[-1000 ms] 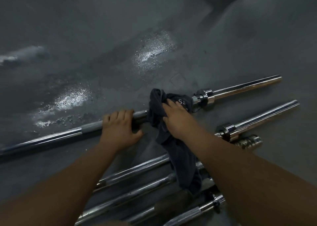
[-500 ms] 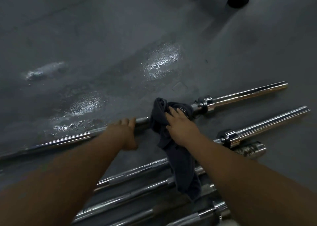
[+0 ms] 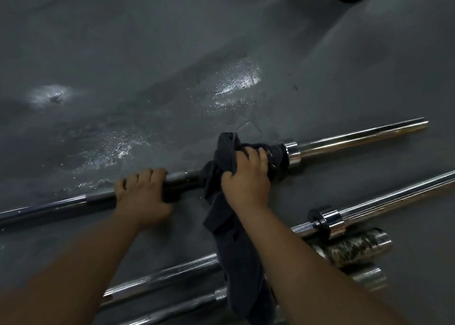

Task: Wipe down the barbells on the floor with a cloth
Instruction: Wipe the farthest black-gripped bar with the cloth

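Cloth (image 3: 226, 147) clenched in the right hand (image 3: 246, 181) had slid up to the collar (image 3: 291, 152), left hand (image 3: 140, 194) gripping the bar (image 3: 49, 207), so this end seemed almost wiped.

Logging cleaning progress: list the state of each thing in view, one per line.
far barbell: low along the floor, held by both hands.
cloth: bunched round the far barbell's shaft beside the collar, tail draped over nearer bars.
left hand: grips the bare shaft.
right hand: grips the cloth round the shaft.
second barbell: lies on the floor, untouched.
floor: shiny patches, possibly wet.
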{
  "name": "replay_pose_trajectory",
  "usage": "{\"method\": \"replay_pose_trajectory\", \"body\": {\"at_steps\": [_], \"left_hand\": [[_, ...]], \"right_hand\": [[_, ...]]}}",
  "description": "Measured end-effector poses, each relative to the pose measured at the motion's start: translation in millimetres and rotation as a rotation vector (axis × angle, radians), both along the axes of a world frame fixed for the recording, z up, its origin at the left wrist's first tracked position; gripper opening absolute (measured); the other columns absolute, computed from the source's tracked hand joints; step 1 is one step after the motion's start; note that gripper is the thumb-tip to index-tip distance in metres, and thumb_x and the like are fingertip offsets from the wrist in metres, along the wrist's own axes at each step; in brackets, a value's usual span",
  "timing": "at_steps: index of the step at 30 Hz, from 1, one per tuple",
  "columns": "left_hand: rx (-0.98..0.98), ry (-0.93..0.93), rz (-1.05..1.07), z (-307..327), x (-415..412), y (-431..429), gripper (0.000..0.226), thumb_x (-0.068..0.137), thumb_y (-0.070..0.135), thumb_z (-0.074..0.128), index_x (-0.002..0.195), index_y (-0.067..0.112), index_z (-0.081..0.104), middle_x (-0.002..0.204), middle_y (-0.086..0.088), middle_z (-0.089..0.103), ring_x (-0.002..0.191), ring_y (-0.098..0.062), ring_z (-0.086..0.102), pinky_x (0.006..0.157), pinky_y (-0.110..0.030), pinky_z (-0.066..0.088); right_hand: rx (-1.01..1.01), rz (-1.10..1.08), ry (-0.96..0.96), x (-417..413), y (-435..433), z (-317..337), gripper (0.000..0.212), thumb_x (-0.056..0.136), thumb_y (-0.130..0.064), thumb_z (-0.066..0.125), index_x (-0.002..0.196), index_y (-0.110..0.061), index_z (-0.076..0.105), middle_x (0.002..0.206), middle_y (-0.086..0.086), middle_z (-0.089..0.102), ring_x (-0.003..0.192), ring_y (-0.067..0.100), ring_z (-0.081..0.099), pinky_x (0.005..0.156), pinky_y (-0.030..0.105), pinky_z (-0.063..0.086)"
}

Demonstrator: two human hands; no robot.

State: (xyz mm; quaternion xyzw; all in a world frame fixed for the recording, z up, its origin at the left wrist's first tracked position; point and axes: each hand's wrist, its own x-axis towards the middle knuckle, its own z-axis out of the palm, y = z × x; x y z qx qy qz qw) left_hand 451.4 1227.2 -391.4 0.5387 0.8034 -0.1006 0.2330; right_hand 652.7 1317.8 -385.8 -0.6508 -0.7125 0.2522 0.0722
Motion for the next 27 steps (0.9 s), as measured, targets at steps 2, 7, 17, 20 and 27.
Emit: {"method": "replay_pose_trajectory", "body": {"at_steps": [2, 7, 17, 20, 27], "left_hand": [[0.000, -0.027, -0.014, -1, -12, 12, 0.075, 0.070, 0.054, 0.064, 0.138, 0.034, 0.039, 0.136, 0.003, 0.044, 0.126, -0.026, 0.040, 0.106, -0.044, 0.026], [0.103, -0.108, -0.030, 0, -41, 42, 0.080, 0.058, 0.056, 0.058, 0.133, 0.031, 0.045, 0.132, -0.001, 0.048, 0.124, -0.028, 0.044, 0.101, -0.046, 0.034], [0.049, -0.021, -0.037, 10, -21, 18, 0.097, 0.062, 0.055, 0.050, 0.151, 0.022, 0.032, 0.147, -0.008, 0.044, 0.133, -0.030, 0.040, 0.112, -0.042, 0.026], [0.034, -0.008, -0.058, 15, -3, -6, 0.108, 0.058, 0.054, 0.047, 0.155, 0.018, 0.020, 0.157, -0.009, 0.030, 0.143, -0.028, 0.028, 0.118, -0.042, 0.016], [-0.062, -0.050, -0.130, 25, 23, -55, 0.112, 0.063, 0.053, 0.043, 0.158, 0.018, -0.006, 0.166, -0.006, -0.006, 0.153, -0.024, -0.005, 0.124, -0.040, 0.003]], "right_hand": [[0.010, 0.178, 0.016, 1, 3, -1, 0.052, 0.082, -0.025, 0.056, 0.134, -0.021, 0.051, 0.155, 0.001, 0.032, 0.150, 0.026, 0.010, 0.108, 0.045, 0.039], [0.153, 0.334, -0.079, 47, 51, -7, 0.063, 0.079, -0.028, 0.061, 0.140, -0.023, 0.045, 0.157, 0.000, 0.028, 0.148, 0.025, 0.020, 0.102, 0.049, 0.047], [0.122, 0.260, 0.058, 23, 37, -3, 0.051, 0.075, -0.014, 0.061, 0.125, -0.020, 0.057, 0.143, -0.001, 0.044, 0.141, 0.021, 0.031, 0.100, 0.045, 0.048], [0.080, 0.080, 0.043, -8, -2, 5, 0.041, 0.078, -0.013, 0.058, 0.119, -0.015, 0.057, 0.140, 0.004, 0.045, 0.144, 0.028, 0.025, 0.106, 0.045, 0.044], [-0.002, 0.233, -0.035, 32, -17, 14, 0.045, 0.081, -0.012, 0.054, 0.126, -0.019, 0.055, 0.144, 0.002, 0.043, 0.140, 0.024, 0.031, 0.101, 0.046, 0.047]]}}
